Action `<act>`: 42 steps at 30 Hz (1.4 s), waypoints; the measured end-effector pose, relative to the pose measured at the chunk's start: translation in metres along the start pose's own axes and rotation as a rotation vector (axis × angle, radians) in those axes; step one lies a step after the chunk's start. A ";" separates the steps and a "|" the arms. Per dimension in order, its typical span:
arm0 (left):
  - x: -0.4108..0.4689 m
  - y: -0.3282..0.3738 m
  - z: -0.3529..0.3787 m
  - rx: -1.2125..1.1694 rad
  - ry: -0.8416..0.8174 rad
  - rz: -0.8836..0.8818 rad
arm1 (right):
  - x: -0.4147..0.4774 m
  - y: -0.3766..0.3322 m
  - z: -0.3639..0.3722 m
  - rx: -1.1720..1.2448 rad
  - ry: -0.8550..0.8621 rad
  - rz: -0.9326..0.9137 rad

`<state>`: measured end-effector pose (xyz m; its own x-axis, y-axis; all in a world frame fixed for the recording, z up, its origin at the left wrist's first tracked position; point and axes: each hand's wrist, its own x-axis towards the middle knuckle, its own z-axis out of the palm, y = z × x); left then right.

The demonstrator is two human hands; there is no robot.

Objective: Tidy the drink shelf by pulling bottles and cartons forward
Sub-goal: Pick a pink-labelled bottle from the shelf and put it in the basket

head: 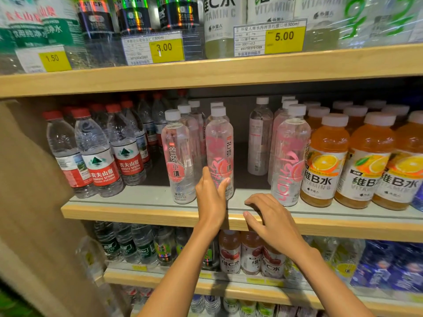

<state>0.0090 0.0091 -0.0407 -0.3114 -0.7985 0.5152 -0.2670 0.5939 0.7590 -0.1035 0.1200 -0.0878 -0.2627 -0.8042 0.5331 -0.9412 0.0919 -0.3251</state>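
On the middle wooden shelf (146,212), at 9 o'clock, the clear water bottles with red caps and red labels (98,154) stand close to the front edge. Next to them, a clear pink-label bottle with a white cap (177,156) is already at the front. The left hand (211,197) has its grip clamped on the lower part of a second clear pink-label bottle (219,149), thumb on one side and fingers on the other; this bottle stands near the front edge, so the pulling step is in hand. At 6 o'clock the right hand (272,223) rests on the shelf lip, fingers loosely apart, holding nothing. Behind the gap, at 12 o'clock, one slim clear bottle (261,138) stands far back. I judge the next move calls for reaching deep and sliding it forward, without knocking the tall pink-print bottle (289,156) beside the orange juice bottles (325,161) at 3 o'clock.
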 end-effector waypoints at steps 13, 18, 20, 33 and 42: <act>0.018 -0.002 0.015 0.079 -0.047 -0.132 | -0.007 0.002 -0.006 0.029 0.010 0.024; -0.006 0.005 0.009 0.102 0.105 -0.041 | -0.023 0.009 -0.018 0.030 0.059 0.059; -0.017 0.013 0.013 0.113 0.172 0.109 | -0.026 0.011 -0.022 0.021 0.072 0.059; 0.081 0.043 0.096 -0.177 -0.325 -0.109 | -0.023 0.007 -0.019 0.016 0.166 0.058; 0.091 0.039 0.118 -0.330 -0.310 -0.138 | -0.022 0.010 -0.017 0.023 0.166 0.048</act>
<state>-0.1379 -0.0291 -0.0112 -0.5642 -0.7708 0.2958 -0.0361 0.3810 0.9239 -0.1106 0.1483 -0.0893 -0.3407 -0.6913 0.6372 -0.9220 0.1133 -0.3702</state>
